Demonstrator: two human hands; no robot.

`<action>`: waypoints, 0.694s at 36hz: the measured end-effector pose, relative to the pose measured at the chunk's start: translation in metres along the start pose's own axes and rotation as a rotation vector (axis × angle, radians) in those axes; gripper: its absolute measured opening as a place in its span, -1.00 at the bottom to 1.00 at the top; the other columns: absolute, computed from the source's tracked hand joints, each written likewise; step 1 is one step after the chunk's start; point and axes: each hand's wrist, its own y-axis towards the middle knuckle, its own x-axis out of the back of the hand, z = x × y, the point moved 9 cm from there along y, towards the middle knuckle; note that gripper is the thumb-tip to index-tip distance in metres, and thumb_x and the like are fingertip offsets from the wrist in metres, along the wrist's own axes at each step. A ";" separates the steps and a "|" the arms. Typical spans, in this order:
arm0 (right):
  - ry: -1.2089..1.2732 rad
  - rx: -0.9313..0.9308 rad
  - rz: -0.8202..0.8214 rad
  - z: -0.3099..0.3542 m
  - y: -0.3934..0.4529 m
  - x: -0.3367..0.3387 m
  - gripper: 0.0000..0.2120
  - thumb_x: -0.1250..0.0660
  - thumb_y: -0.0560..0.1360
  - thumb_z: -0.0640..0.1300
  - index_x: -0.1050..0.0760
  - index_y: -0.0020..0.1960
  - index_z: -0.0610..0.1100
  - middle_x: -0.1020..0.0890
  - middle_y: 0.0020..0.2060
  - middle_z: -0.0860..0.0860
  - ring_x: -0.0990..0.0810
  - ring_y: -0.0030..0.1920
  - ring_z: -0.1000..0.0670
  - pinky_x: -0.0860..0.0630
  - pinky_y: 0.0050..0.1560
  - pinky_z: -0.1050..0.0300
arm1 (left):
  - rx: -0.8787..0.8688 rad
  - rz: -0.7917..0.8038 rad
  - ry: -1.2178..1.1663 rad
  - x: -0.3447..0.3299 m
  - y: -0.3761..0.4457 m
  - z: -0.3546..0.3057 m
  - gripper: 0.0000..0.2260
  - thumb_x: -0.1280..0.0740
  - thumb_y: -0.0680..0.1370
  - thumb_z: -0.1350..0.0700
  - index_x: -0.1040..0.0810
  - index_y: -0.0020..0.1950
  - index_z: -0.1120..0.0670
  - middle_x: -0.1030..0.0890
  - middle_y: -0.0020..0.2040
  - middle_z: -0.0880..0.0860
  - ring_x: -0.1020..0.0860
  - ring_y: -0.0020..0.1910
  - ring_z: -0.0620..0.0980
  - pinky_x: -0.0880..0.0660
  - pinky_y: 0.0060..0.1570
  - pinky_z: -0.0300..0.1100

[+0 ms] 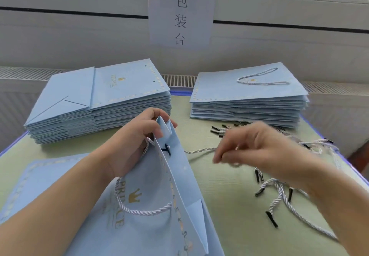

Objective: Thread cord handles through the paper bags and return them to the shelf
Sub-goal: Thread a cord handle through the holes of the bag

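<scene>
Nearest me, the paper bag [159,205] lies tilted on the green mat [229,205], mouth raised so its holes face the cords. My left hand [137,135] grips the top edge to hold it open. My right hand [257,151] is blurred; it seems to pinch a loose cord [199,151], probably the second handle. One threaded cord handle [135,209] already loops across the front.
</scene>
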 end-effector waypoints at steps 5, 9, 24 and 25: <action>0.067 -0.202 0.216 -0.029 -0.003 -0.061 -0.83 -0.35 0.44 -0.40 -0.66 -0.07 -0.22 -0.65 -0.28 -0.15 -0.51 -0.32 0.09 -0.46 -0.25 0.28 | -0.014 0.003 -0.070 0.002 -0.001 -0.004 -0.62 -0.17 0.16 0.26 -0.43 -0.05 0.10 -0.61 -0.16 0.00 -0.53 -0.34 -0.05 -0.49 -0.38 -0.21; 0.174 -0.213 0.226 -0.031 -0.004 -0.079 -0.85 -0.31 0.51 -0.40 -0.59 0.06 -0.37 -0.62 -0.03 -0.38 -0.52 -0.14 -0.07 -0.46 -0.12 0.07 | -0.016 0.003 -0.055 0.002 0.000 -0.002 -0.61 -0.17 0.15 0.26 -0.43 -0.03 0.12 -0.60 -0.17 -0.01 -0.53 -0.35 -0.05 -0.50 -0.40 -0.25; 0.504 -0.238 0.286 -0.017 -0.009 -0.097 -0.66 -0.36 0.46 -0.32 -0.44 0.16 -0.48 -0.45 0.13 -0.55 -0.45 0.05 -0.25 -0.40 0.20 -0.35 | -0.020 0.021 -0.036 0.001 0.001 -0.001 -0.60 -0.17 0.15 0.29 -0.43 -0.03 0.13 -0.59 -0.15 0.01 -0.52 -0.33 -0.03 -0.50 -0.38 -0.22; 0.514 -0.244 0.273 -0.019 -0.009 -0.097 -0.62 -0.38 0.44 -0.30 -0.42 0.18 -0.46 -0.45 0.12 -0.55 -0.45 0.05 -0.27 -0.38 0.20 -0.37 | -0.021 0.024 -0.040 0.001 0.000 -0.001 -0.61 -0.17 0.15 0.29 -0.42 -0.04 0.13 -0.59 -0.15 0.01 -0.52 -0.34 -0.04 -0.50 -0.39 -0.23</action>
